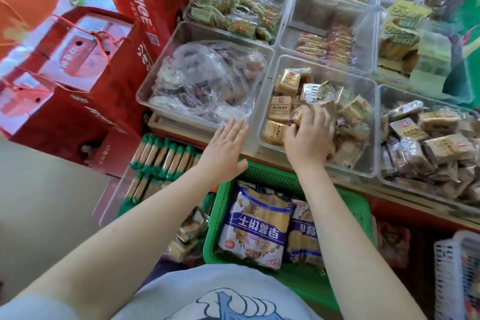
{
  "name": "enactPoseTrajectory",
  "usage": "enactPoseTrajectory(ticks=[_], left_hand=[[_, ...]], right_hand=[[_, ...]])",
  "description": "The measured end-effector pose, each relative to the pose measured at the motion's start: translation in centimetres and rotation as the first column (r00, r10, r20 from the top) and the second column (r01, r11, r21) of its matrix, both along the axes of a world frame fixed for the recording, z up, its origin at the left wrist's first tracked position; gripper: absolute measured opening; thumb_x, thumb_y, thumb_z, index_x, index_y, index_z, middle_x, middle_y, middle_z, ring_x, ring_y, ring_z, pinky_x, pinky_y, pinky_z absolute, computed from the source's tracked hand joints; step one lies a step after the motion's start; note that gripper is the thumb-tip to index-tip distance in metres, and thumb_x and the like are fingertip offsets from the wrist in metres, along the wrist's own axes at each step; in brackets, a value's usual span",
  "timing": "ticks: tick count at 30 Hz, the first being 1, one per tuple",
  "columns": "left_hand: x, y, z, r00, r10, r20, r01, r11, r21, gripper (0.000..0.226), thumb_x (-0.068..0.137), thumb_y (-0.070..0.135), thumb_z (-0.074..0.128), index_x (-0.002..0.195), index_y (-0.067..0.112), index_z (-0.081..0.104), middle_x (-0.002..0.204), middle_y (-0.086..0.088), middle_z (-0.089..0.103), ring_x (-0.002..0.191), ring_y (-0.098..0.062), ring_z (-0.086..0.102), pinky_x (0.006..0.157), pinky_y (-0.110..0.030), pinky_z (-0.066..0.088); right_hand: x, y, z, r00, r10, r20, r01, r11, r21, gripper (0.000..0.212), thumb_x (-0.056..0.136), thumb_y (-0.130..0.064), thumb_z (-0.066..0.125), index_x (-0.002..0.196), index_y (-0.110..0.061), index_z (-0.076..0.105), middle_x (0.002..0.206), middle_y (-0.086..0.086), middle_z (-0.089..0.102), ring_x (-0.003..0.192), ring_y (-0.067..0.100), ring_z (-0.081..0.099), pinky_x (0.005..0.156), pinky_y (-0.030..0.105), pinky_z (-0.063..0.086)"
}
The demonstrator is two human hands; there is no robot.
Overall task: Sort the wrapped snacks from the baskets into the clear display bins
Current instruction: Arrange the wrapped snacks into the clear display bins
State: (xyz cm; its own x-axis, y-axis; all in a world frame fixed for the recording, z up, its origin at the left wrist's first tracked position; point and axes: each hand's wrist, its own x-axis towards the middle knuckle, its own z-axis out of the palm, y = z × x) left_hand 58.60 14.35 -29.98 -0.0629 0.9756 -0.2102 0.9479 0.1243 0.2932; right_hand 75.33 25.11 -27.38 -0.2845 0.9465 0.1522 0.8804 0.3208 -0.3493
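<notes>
A green basket (358, 218) sits below my arms with two large blue-and-white snack bags (255, 223) in it. In front of it stands a clear bin (270, 101) of small tan wrapped snacks (281, 109). My right hand (309, 135) is inside that bin, fingers curled over a cluster of the wrapped snacks. My left hand (224, 149) is flat with straight fingers at the near corner of the neighbouring clear bin (155, 70), which holds a crumpled clear plastic bag (207, 78) of snacks. It holds nothing.
More clear bins hold green-wrapped snacks (233, 10), orange packs (327, 44) and brown-wrapped snacks (428, 148). Red gift boxes (78, 65) stack at the left. Long green-ended packs (166, 158) lie below the shelf. A white basket (457, 275) is at the lower right.
</notes>
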Motion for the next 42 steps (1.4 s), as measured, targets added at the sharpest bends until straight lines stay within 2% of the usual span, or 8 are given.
enactPoseTrajectory(ticks=[4, 8, 12, 15, 22, 28, 33, 42], left_hand=[[-3.5, -5.7, -2.3, 0.947, 0.288, 0.139, -0.314, 0.921, 0.231, 0.055, 0.081, 0.01, 0.059, 0.135, 0.006, 0.052, 0.147, -0.015, 0.043, 0.138, -0.034, 0.038, 0.113, -0.044, 0.033], [-6.2, -11.9, -6.0, 0.899, 0.432, 0.075, -0.393, 0.87, -0.298, 0.033, 0.093, 0.029, 0.053, 0.123, 0.017, 0.057, 0.119, -0.005, 0.06, 0.102, -0.027, 0.059, 0.078, -0.036, 0.05], [-5.1, -15.3, -9.6, 0.952, 0.295, 0.084, -0.184, 0.769, -0.613, 0.046, 0.085, 0.054, 0.056, 0.114, 0.017, 0.057, 0.117, -0.007, 0.06, 0.111, -0.028, 0.057, 0.077, -0.037, 0.05], [-3.8, -16.9, -11.6, 0.974, 0.221, 0.052, -0.145, 0.781, -0.608, 0.072, 0.081, 0.059, 0.058, 0.14, 0.02, 0.045, 0.141, -0.013, 0.043, 0.138, -0.034, 0.03, 0.099, -0.047, 0.045], [-3.8, -17.4, -12.2, 0.973, 0.178, 0.148, -0.046, 0.776, -0.629, 0.069, 0.085, 0.042, 0.063, 0.147, 0.025, 0.038, 0.141, -0.016, 0.036, 0.131, -0.041, 0.03, 0.105, -0.051, 0.039], [-4.9, -17.2, -8.8, 0.955, 0.18, 0.238, -0.161, 0.982, -0.097, 0.052, 0.085, 0.034, 0.067, 0.133, 0.019, 0.054, 0.127, -0.013, 0.045, 0.117, -0.031, 0.039, 0.098, -0.046, 0.044], [-4.6, -11.9, -3.7, 0.972, 0.006, 0.236, -0.078, 0.952, 0.297, 0.059, 0.083, 0.026, 0.07, 0.136, 0.007, 0.051, 0.132, -0.016, 0.049, 0.127, -0.034, 0.042, 0.106, -0.045, 0.041], [-2.2, -2.2, 0.7, 0.999, 0.054, 0.007, -0.054, 0.986, 0.155, 0.097, 0.092, 0.057, 0.051, 0.158, 0.01, -0.002, 0.166, -0.01, -0.007, 0.152, -0.024, -0.012, 0.123, -0.036, -0.006]], right_hand=[[-4.2, -9.3, -3.1, 0.905, 0.364, -0.22, -0.389, 0.918, -0.082, 0.018, 0.09, -0.009, 0.055, 0.1, -0.006, 0.069, 0.099, 0.009, 0.065, 0.097, 0.027, 0.058, 0.082, 0.038, 0.051], [-6.0, -14.4, -7.2, 0.904, 0.406, -0.131, -0.399, 0.695, -0.598, 0.024, 0.1, -0.018, 0.046, 0.109, -0.011, 0.067, 0.108, 0.005, 0.067, 0.097, 0.024, 0.06, 0.082, 0.038, 0.051], [-6.4, -16.9, -9.7, 0.895, 0.443, -0.056, -0.342, 0.6, -0.723, 0.022, 0.1, -0.02, 0.044, 0.103, -0.013, 0.065, 0.104, 0.005, 0.065, 0.091, 0.024, 0.06, 0.081, 0.04, 0.051], [-6.4, -18.0, -10.6, 0.888, 0.458, -0.037, -0.322, 0.563, -0.761, 0.021, 0.1, -0.022, 0.043, 0.1, -0.016, 0.063, 0.099, 0.004, 0.061, 0.085, 0.022, 0.058, 0.079, 0.04, 0.052], [-6.4, -18.5, -10.9, 0.909, 0.412, -0.06, -0.316, 0.588, -0.745, 0.02, 0.101, -0.021, 0.044, 0.099, -0.016, 0.063, 0.099, 0.002, 0.059, 0.086, 0.019, 0.058, 0.081, 0.043, 0.052], [-6.8, -17.5, -9.0, 0.964, 0.179, -0.196, -0.265, 0.602, -0.753, 0.026, 0.103, -0.028, 0.045, 0.118, -0.019, 0.064, 0.111, -0.004, 0.063, 0.1, 0.012, 0.058, 0.089, 0.031, 0.049], [-7.3, -14.4, -4.6, 0.804, -0.36, -0.473, -0.344, 0.367, -0.864, 0.03, 0.102, -0.033, 0.055, 0.13, -0.02, 0.058, 0.108, -0.003, 0.073, 0.097, 0.014, 0.072, 0.083, 0.038, 0.06], [-1.1, -3.4, 3.4, 0.756, -0.218, -0.618, -0.01, 0.939, -0.343, 0.037, 0.093, -0.013, 0.063, 0.13, -0.018, 0.059, 0.112, -0.012, 0.066, 0.098, -0.006, 0.06, 0.084, 0.004, 0.043]])
